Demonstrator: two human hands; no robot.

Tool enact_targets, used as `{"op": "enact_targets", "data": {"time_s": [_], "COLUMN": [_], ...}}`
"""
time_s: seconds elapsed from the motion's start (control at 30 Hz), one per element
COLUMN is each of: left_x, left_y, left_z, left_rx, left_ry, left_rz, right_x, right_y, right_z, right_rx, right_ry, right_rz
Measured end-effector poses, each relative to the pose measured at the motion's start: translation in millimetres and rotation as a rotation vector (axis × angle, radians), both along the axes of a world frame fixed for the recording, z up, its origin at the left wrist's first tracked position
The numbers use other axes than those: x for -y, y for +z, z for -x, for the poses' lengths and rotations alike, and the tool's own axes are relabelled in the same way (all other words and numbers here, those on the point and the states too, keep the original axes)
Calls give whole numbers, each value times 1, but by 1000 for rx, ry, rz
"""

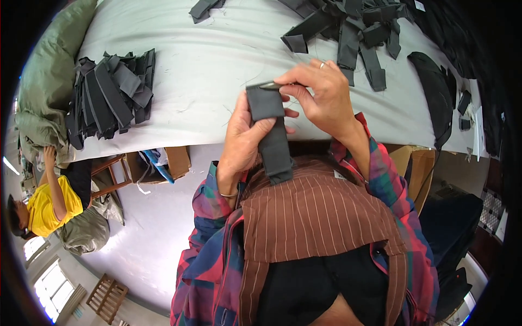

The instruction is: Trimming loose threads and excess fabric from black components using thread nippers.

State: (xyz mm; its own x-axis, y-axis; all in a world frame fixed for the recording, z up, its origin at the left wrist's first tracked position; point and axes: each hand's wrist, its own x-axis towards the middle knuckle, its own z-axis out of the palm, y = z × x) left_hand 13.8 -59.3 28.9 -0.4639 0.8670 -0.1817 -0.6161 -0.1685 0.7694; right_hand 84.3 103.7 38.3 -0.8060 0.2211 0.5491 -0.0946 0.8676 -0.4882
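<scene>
A dark grey folded fabric strip is gripped in my left hand, thumb across its front and fingers behind. It hangs down over the table's near edge toward my brown striped apron. My right hand is closed in a pinch at the strip's upper right corner. Between its thumb and forefinger shows a small slim metal tool, lying along the strip's top edge. Its exact kind is too small to make out.
A fanned stack of dark strips lies on the white-covered table at left. A loose pile of strips lies at the back right, near black fabric. A person in yellow is at left. Cardboard boxes stand below the table.
</scene>
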Motion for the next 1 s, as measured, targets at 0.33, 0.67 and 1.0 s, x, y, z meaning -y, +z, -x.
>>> {"op": "enact_targets", "data": {"time_s": [0.33,0.67,1.0], "left_x": [-7,-6,-2], "left_y": [-16,-23,-19], "left_z": [17,21,22], "left_rx": [102,188,192], "left_ry": [169,135,180], "left_rz": [-62,-109,0], "right_x": [9,19,24], "right_y": [-9,-21,-22], "right_z": [-16,-25,-17], "right_rx": [-5,-19,22], "right_ry": [-93,-24,-41], "right_rz": [537,151,194]}}
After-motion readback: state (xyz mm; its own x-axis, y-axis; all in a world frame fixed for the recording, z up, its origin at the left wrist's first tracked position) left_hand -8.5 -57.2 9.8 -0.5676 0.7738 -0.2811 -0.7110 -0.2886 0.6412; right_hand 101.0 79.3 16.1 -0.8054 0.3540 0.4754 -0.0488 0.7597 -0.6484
